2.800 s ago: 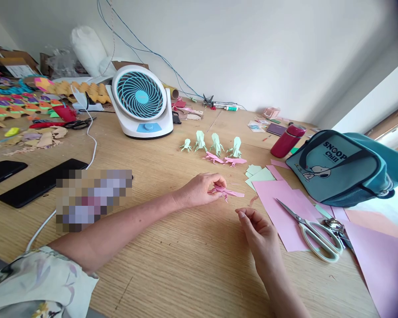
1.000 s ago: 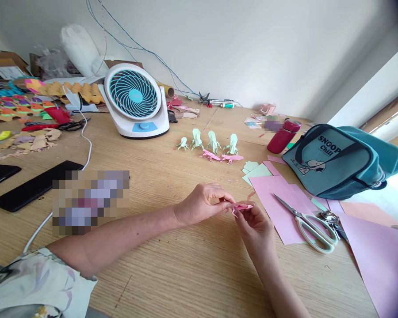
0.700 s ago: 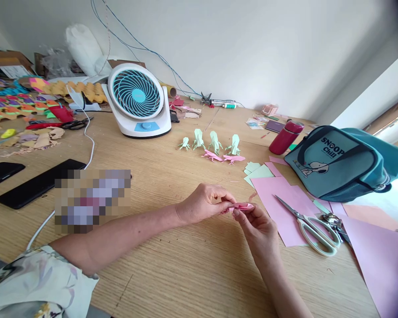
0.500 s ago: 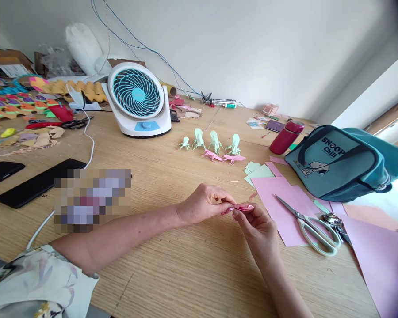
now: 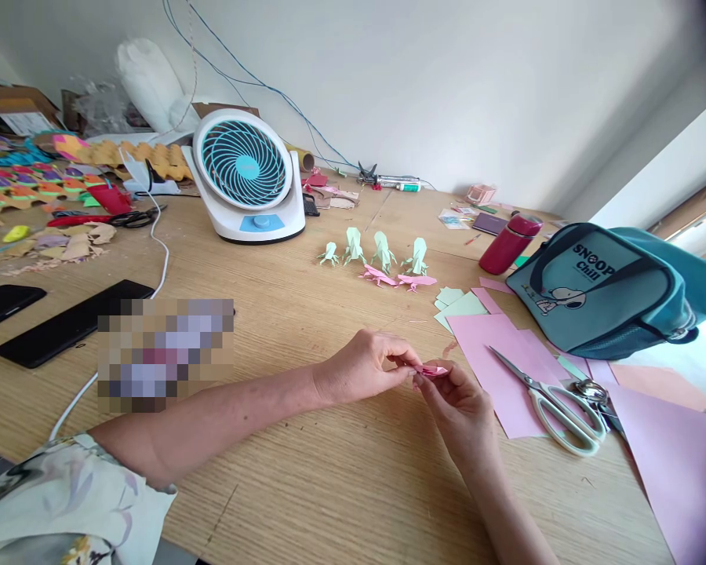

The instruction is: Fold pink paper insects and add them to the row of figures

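A small folded piece of pink paper (image 5: 432, 370) is pinched between both hands above the table. My left hand (image 5: 368, 365) grips its left end with thumb and fingertips. My right hand (image 5: 460, 404) holds its right part between thumb and curled fingers, which hide much of it. Beyond the hands stand several pale green origami figures (image 5: 382, 251) with thin legs. Two pink origami figures (image 5: 416, 281) lie in front of them. To the right of my right hand, white-handled scissors (image 5: 565, 416) rest on pink paper sheets (image 5: 482, 353).
Pale green paper pieces (image 5: 462, 310) lie beside the pink sheets. A red bottle (image 5: 509, 243) and a teal bag (image 5: 600, 290) stand at the right. A white fan (image 5: 247, 176) stands at the back left, with a white cable (image 5: 163, 271) and a black flat object (image 5: 74, 323) nearer.
My left fingertips have shifted slightly to the right along the pink paper and cover more of its left end. Both hands keep hold of it.
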`<state>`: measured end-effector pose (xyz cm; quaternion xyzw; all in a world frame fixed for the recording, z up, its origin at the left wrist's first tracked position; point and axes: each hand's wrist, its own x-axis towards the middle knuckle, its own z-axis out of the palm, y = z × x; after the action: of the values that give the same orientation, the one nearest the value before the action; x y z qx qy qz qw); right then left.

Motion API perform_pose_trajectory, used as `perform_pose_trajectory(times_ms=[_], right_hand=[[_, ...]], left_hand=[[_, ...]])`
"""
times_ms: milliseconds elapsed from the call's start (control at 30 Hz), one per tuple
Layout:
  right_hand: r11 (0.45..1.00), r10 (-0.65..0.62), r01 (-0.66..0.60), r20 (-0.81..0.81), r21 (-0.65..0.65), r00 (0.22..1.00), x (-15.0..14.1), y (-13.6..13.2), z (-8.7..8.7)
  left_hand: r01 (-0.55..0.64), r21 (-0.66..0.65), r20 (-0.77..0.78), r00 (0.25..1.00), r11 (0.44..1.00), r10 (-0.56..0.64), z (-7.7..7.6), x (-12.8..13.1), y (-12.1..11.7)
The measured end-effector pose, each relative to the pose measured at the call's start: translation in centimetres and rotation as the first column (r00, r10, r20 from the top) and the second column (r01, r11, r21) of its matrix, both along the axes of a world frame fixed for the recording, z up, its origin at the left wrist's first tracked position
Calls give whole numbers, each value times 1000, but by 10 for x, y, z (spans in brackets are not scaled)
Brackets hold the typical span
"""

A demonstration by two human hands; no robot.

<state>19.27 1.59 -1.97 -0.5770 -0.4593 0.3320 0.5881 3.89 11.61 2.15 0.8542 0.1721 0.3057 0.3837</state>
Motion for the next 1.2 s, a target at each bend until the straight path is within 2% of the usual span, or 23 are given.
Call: perform_pose_trajectory(times_ms=[200, 400, 633, 900, 1000, 1200], right_hand=[[1000, -11, 9, 115, 17, 993, 0, 0, 3], [999, -37, 38, 224, 2, 974, 0, -3, 7], [998, -22, 36, 305, -42, 952, 0, -6, 13], [998, -43, 55, 289, -34, 956, -1, -5, 11], [997, -47, 61, 283, -40, 958, -2, -5, 11], [998, 47, -42, 121, -43, 992, -1, -3, 7]], left_hand=[[-28, -41, 8, 1000, 999, 28, 3, 0, -3], [2, -220, -10, 1000, 975, -4, 6, 0, -3], [68, -423, 8, 997, 904, -71, 0, 2, 1], [23, -403, -97, 993, 915, -68, 11, -1, -5], [31, -404, -85, 994, 914, -71, 10, -2, -5], [94, -538, 37, 995, 838, -88, 1, 2, -3]])
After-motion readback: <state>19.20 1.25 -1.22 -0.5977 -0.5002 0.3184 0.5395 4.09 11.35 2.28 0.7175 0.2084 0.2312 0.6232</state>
